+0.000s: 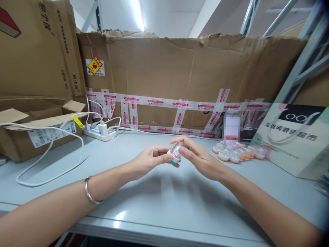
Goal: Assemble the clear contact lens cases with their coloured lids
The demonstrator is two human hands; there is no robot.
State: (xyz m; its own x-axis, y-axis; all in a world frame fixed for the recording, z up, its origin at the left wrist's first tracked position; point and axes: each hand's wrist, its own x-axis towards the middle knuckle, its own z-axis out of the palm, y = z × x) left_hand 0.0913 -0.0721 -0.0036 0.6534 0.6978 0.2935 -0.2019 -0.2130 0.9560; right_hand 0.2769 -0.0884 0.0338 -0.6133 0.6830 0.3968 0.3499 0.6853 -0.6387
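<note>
Above the middle of the table, both my hands hold one small container with a clear top, a white body and a teal base. My left hand pinches its white lower part from the left, thumb in front. From the right, my right hand closes thumb and fingers around the clear top. The container is slightly tilted, and my fingers partly cover it. A cluster of similar clear containers with orange bases stands on the table to the right of my right hand.
A power strip with white cables lies at the back left, beside an open cardboard box. A large taped cardboard sheet stands behind the table. At right are a paper bag and metal shelf posts.
</note>
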